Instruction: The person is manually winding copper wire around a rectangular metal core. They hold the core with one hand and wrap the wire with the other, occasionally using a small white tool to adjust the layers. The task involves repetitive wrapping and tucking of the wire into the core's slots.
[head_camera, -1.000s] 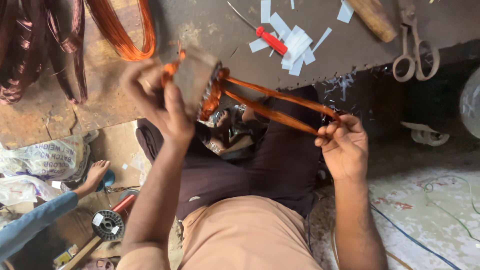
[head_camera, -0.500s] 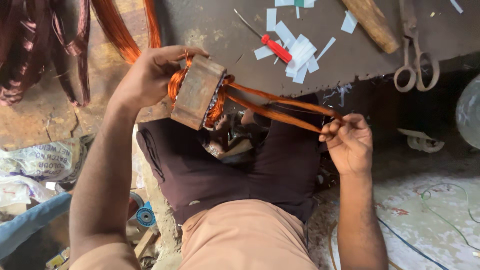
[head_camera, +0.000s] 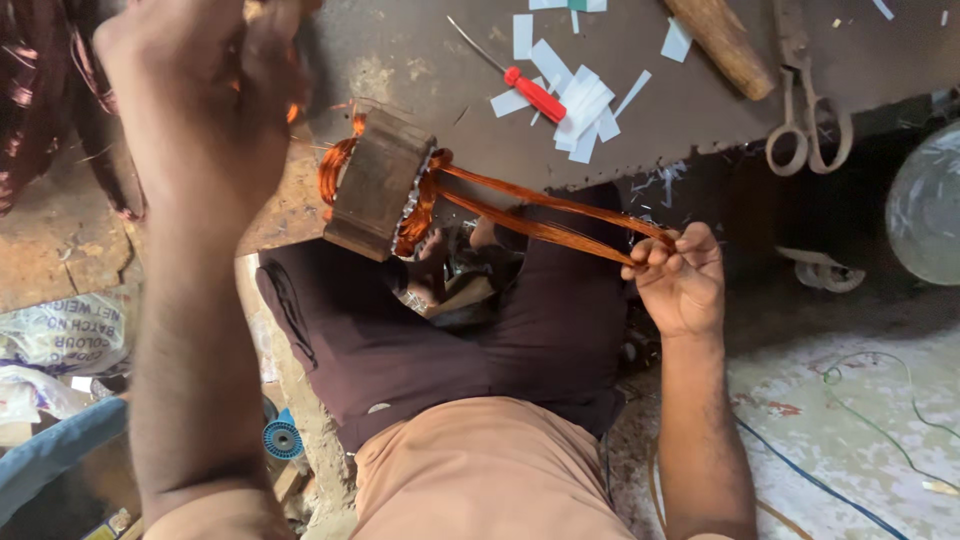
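one stator core (head_camera: 378, 185), boxy and dull brown, tilted on its side above the lap, with bright copper winding bulging out of both ends, a frill of orange at its 9 o'clock face and a thicker knot at its 3 o'clock face. from that knot two copper wire bundles (head_camera: 545, 215) run out toward 4 o'clock, side by side, meeting in the right hand (head_camera: 680, 280). the right hand's grip is closed on the far end of those strands, fingers curled over them, thumb tucked under. the left hand (head_camera: 205, 95) is up at 10 o'clock of the core, blurred and close to the lens, fingers bunched with a glint of orange between them; whether that grip holds wire i cannot tell. it is not touching the core's body as far as shows.

on the dark bench (head_camera: 400, 50) at 12 o'clock: one red-handled screwdriver (head_camera: 520, 85), a scatter of white paper strips (head_camera: 575, 100) too many to count cleanly, one wooden handle (head_camera: 720, 40), one pair of scissors (head_camera: 805, 120). at 9 o'clock, dark reddish wire coils (head_camera: 40, 100) hang in a bunch. at 7 o'clock a small blue spool (head_camera: 283, 438) sits on the floor, near a printed plastic bag (head_camera: 65, 335). at 3 o'clock, one pale round vessel (head_camera: 925, 205), cut off by the edge
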